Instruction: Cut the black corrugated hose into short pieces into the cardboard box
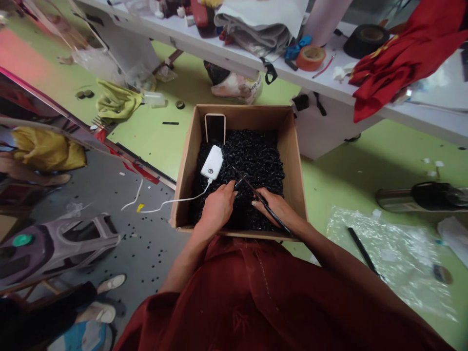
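An open cardboard box [302, 187] in front of me holds a heap of small, glossy black pieces [252, 146]. Over the heap, my left hand [219, 204] pinches a small ribbed black piece [239, 184] between thumb and fingers. My right hand [272, 204] is closed on a long, thin dark tool [268, 207], whose tip crosses just beyond that piece; its exact kind I cannot make out. A white handheld device [212, 163] with a white cable [171, 201] lies on the heap, left of my hands. Behind it a phone with a pale frame [215, 127] leans upright against the box wall.
A white bench [248, 53] across the back carries folded cloth, orange tape [310, 57] and red fabric [402, 63]. To the right lie clear plastic [395, 258] and a steel flask [395, 199]. At left are a purple stool [54, 248] and another person's feet [102, 312].
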The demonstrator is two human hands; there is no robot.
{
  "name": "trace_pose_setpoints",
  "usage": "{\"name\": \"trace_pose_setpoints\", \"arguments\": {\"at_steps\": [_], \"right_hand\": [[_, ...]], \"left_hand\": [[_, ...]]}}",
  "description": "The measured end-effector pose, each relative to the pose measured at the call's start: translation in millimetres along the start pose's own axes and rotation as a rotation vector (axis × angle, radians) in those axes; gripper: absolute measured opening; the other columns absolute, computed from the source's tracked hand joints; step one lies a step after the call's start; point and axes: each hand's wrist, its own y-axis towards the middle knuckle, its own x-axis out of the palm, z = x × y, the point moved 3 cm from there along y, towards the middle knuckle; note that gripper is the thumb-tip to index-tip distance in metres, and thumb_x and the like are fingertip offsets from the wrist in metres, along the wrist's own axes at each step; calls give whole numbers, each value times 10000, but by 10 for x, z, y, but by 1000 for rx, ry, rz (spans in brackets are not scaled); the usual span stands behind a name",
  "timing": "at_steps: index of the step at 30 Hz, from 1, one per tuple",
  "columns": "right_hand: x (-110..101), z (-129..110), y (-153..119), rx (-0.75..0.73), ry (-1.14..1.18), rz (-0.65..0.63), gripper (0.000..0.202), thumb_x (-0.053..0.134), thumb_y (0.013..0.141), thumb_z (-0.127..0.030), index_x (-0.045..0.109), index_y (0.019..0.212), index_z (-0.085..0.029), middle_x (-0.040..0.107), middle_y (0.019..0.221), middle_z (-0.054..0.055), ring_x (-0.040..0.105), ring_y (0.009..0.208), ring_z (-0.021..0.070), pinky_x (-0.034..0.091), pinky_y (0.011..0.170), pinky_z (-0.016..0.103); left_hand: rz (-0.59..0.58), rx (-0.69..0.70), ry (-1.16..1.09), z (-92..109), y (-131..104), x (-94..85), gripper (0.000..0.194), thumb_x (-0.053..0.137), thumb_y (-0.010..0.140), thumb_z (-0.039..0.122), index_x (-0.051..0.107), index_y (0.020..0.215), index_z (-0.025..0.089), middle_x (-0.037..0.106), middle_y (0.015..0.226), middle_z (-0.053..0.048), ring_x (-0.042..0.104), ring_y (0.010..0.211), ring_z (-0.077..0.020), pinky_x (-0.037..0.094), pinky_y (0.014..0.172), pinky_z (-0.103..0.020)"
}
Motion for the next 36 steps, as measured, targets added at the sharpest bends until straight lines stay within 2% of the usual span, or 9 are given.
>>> {"name": "trace_pose_setpoints", "arguments": {"at_steps": [19, 36], "right_hand": [[74, 125, -14, 33, -119, -28, 174, 412, 874, -253, 510, 1007, -198, 640, 804, 46, 603, 707, 183, 378, 626, 251], [98, 136, -9, 61, -136, -47, 194, 444, 856, -225, 535, 1025, -200, 668, 805, 46, 613, 737, 184, 395, 653, 258]], "left_hand": [[-59, 4, 72, -28, 39, 69, 403, 365, 951, 275, 477, 1322, 162, 651, 1124, -122, 652, 964, -217, 496, 817, -322], [-83, -10, 114, -37, 42, 76, 415, 357, 952, 267, 464, 1338, 157, 649, 1107, -137, 659, 950, -222, 501, 799, -326]]}}
